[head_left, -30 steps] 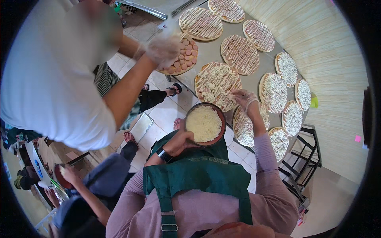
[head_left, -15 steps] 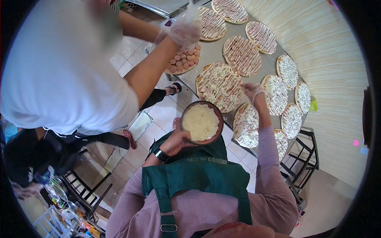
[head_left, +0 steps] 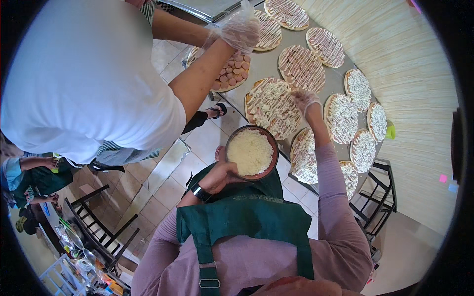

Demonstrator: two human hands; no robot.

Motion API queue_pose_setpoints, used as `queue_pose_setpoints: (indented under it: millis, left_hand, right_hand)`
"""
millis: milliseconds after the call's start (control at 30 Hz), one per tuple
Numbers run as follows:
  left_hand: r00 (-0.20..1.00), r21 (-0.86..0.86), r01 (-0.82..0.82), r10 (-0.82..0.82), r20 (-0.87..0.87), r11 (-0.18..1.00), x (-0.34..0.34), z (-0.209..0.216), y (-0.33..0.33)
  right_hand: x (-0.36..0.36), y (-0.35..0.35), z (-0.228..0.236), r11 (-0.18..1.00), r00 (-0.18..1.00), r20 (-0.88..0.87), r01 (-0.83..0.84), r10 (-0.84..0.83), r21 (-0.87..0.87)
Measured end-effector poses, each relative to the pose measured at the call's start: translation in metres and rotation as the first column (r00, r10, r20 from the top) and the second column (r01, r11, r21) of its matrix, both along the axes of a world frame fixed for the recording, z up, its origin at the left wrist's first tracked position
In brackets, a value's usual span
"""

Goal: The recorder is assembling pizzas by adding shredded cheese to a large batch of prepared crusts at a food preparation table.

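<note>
My left hand [head_left: 220, 175] grips the near left rim of a round brown bowl [head_left: 274, 165], held in front of my apron. Grated white cheese [head_left: 249, 150] fills it. In a clear plastic glove, my right hand [head_left: 306, 102] hovers at the right edge of a large pizza [head_left: 269, 111] streaked with white sauce and partly strewn with cheese. Its fingers are bunched together, pointing down; what they hold is hidden. Right of that hand lies a cheese-covered pizza [head_left: 341, 118]; another cheese-topped pizza [head_left: 303, 155] is partly under my right forearm.
Several more pizzas stand on the metal table [head_left: 261, 64], some sauce-striped, like this pizza [head_left: 301, 68]. At left a co-worker in a white shirt [head_left: 94, 84] reaches a gloved hand [head_left: 242, 32] over a pizza with sausage slices [head_left: 232, 74]. A black chair [head_left: 377, 197] stands at right.
My right hand has moved slightly up and left, onto the sauce-striped pizza's edge. The co-worker's arms have shifted right. Another person at the far left has moved out of view. My left hand stays put.
</note>
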State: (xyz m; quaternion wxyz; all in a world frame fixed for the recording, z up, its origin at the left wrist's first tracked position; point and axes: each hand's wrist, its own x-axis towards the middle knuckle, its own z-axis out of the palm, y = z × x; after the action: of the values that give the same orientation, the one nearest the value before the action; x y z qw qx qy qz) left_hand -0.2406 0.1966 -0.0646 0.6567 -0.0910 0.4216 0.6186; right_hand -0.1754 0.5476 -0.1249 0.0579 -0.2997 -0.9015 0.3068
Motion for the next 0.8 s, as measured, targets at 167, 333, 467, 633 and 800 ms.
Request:
queue_pose_setpoints:
  millis: [167, 333, 467, 633, 800]
  left_hand:
    - [1.0, -0.01, -0.022, 0.022, -0.007, 1.0, 0.0, 0.005, -0.002]
    - [0.999, 0.065, -0.026, 0.024, 0.031, 0.998, 0.002, -0.005, -0.005]
    - [1.0, 0.056, -0.028, 0.028, 0.008, 0.998, 0.0, 0.002, -0.005]
    - [0.999, 0.061, -0.008, 0.01, -0.042, 0.998, -0.001, 0.017, 0.002]
    - [0.999, 0.068, 0.048, -0.047, -0.021, 0.997, 0.001, 0.023, 0.01]
  right_hand:
    - [-0.018, 0.0, 0.002, 1.0, 0.999, -0.03, -0.02, 0.021, 0.015]
    - [-0.032, -0.023, 0.026, 0.99, 0.983, -0.177, -0.065, 0.042, -0.126]
    - [-0.027, -0.058, 0.079, 0.996, 0.985, -0.161, 0.049, -0.06, -0.072]
    - [0.019, -0.138, 0.107, 0.903, 0.904, 0.051, -0.427, 0.425, 0.05]
    - [0.058, -0.189, 0.059, 0.578, 0.734, 0.321, -0.673, 0.599, 0.46]
